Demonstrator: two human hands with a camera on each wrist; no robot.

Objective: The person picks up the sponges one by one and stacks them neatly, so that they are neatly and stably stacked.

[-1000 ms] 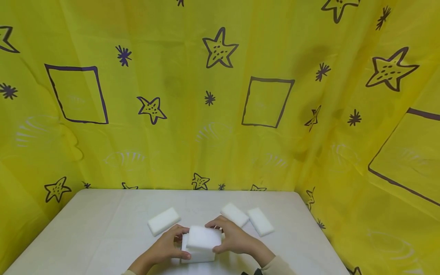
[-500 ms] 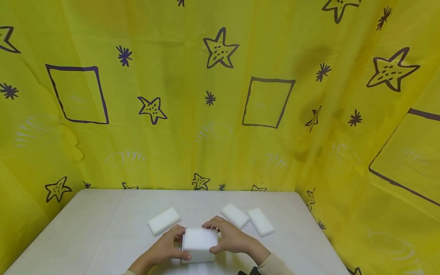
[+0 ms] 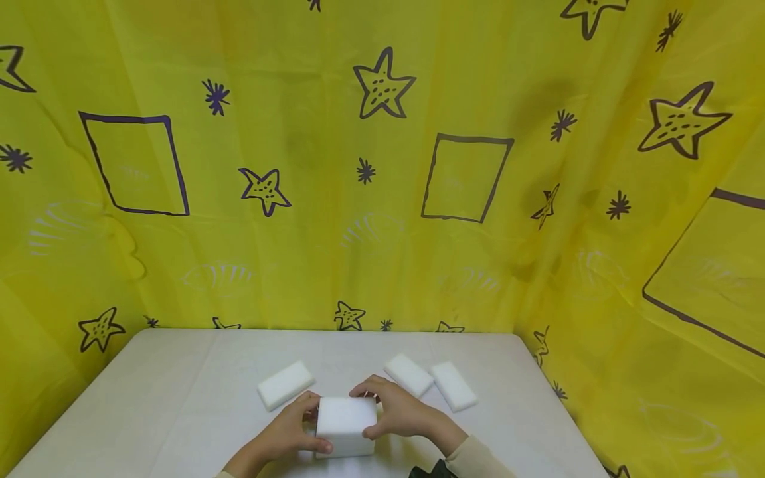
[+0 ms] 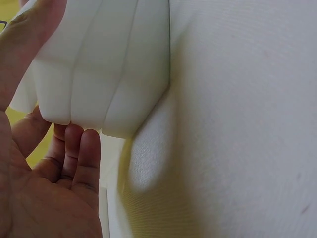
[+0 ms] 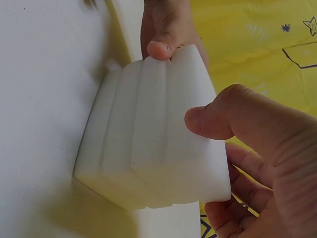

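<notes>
Several white sponge blocks form a stack [image 3: 348, 447] on the white table, low in the middle of the head view. My right hand [image 3: 405, 410] pinches the top sponge [image 3: 346, 413] between its thumb at the near side and its fingers at the far side. At the left end, my left hand [image 3: 291, 425] holds the stack, its thumb in front and fingers behind. In the right wrist view the layers lie flat on each other with their edges nearly lined up, the top sponge [image 5: 195, 158] included. The left wrist view shows my left fingertips [image 4: 90, 144] touching the layers' edges.
One loose sponge [image 3: 285, 385] lies behind my left hand. Two more, a nearer sponge [image 3: 409, 375] and a farther-right sponge [image 3: 454, 386], lie behind my right hand. The white table [image 3: 197, 405] meets a yellow patterned curtain [image 3: 323, 252] at its back and sides.
The top sponge, earlier offset to the right and tilted above the stack, has moved left and down with my right hand and now sits aligned on it. My left hand has barely moved.
</notes>
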